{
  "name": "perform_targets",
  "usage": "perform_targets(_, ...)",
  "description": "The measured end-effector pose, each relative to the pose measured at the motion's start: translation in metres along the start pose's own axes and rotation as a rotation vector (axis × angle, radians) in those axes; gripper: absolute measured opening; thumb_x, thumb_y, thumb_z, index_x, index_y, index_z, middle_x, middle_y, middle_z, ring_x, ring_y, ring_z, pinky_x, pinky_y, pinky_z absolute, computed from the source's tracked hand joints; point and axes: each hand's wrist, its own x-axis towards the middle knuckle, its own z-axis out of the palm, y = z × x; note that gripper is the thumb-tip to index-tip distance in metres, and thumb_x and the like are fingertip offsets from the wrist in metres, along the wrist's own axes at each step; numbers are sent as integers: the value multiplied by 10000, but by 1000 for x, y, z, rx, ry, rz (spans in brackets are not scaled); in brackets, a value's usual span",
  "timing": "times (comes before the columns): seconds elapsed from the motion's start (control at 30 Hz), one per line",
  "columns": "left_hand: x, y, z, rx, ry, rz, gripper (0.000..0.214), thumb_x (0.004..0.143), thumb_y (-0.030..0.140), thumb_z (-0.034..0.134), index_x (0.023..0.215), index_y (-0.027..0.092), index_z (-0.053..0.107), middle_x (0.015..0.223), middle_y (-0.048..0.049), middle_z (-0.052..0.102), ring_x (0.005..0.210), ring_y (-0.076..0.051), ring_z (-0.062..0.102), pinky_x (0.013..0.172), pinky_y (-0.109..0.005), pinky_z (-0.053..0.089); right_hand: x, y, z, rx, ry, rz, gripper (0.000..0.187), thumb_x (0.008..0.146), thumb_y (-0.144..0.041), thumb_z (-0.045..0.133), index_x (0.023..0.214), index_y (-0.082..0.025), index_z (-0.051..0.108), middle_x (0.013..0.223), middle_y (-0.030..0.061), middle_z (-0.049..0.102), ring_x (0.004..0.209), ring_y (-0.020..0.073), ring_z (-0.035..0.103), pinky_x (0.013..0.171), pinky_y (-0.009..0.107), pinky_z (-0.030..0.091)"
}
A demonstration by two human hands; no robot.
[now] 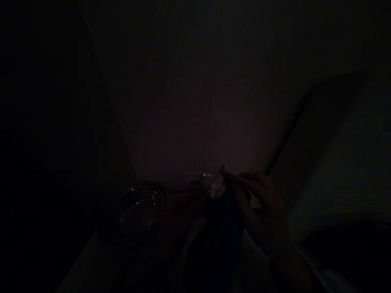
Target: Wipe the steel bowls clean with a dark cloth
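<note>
The picture is very dark. At the bottom middle is a dark blue bag (221, 232), its pale, shiny open edge (217, 186) tilted upward. My right hand (262, 207) is closed, thumb and fingers pinching the top edge of the bag from the right. From the left, my left hand (181, 213) reaches to the other side of the bag's mouth; its fingers are dim but seem closed on it. What is inside the bag cannot be made out. A shiny round metal bowl (160, 203) stands left of my left hand.
Behind the hands rises a wall (171, 134) with a thin vertical seam. A small pale plate (195, 178), like a socket or switch, sits low on it. A slanting dark edge (290, 134) runs along the right. Deep shadow covers the left side.
</note>
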Motion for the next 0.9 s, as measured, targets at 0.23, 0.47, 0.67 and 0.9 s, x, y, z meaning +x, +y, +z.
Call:
perform_targets(0.23,6,-3,-3,-56,82,-36,362,724,491,681,946,211,741,953,-74,762,946,-273,687,803,-367,541,-6,-20,5,-79,-50,-376,264,799,-147,662,1058,-198,661,1007,54,676,905,209,582,999,517,377)
perform_targets(0.47,6,-2,0,-90,52,-30,302,715,465,698,854,201,744,908,-67,765,951,-278,682,806,-350,529,-4,-10,3,-38,-22,-311,242,850,-162,613,1080,-234,618,1009,42,638,935,199,578,984,529,398)
perform_targets(0.67,5,1,4,-150,5,-18,306,711,440,707,897,199,734,980,-77,756,972,-274,678,847,-353,523,-1,-11,1,-6,-30,-274,297,834,-104,611,1111,-212,609,1009,67,608,940,208,589,941,504,452)
perform_targets(0.9,7,-6,0,-197,2,-22,236,762,397,686,916,220,715,976,-51,739,986,-255,658,868,-349,501,-2,-14,3,-84,-24,-423,175,846,-151,628,1004,-215,668,981,48,657,925,194,569,957,462,455)
